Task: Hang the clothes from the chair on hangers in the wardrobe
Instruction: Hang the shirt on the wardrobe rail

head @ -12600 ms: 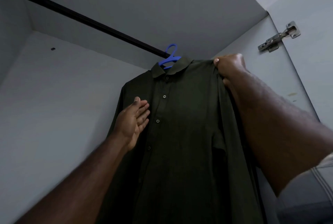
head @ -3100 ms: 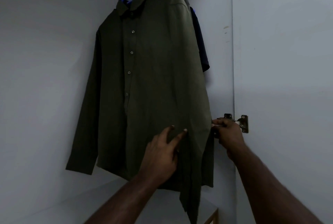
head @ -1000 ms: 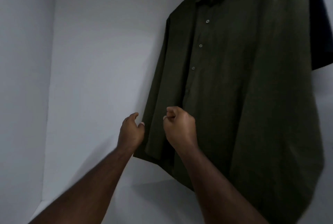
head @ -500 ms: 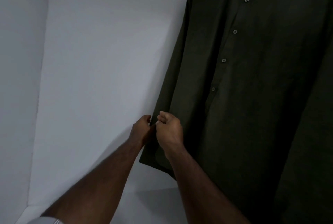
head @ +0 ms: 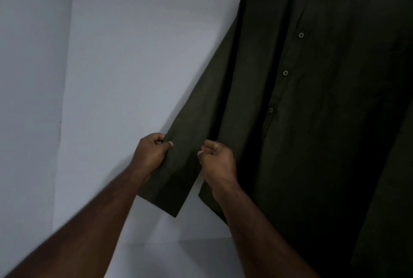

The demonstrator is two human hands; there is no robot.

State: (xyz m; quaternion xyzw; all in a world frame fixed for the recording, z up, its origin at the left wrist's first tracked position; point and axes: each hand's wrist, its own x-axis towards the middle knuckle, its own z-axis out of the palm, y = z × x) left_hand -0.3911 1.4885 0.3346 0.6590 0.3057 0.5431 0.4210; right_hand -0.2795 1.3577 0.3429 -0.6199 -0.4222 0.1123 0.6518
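I had left hand [head: 152,152] and right hand [head: 218,160] each pinching an edge of the sleeve [head: 190,143], spreading it flat on the hung shirt [head: 324,121].

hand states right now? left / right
Left hand: pinching the left edge of the shirt sleeve.
Right hand: pinching the sleeve's right edge.

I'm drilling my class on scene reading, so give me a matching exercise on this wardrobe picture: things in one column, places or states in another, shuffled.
Things:
1. left hand
2. right hand
3. shirt buttons
4. wardrobe wall

Places or states:
A. pale, behind the sleeve
B. pinches the sleeve's outer edge
C. in a slanting row down the shirt front
D. pinches the sleeve's inner edge

Pairs: 1-B, 2-D, 3-C, 4-A
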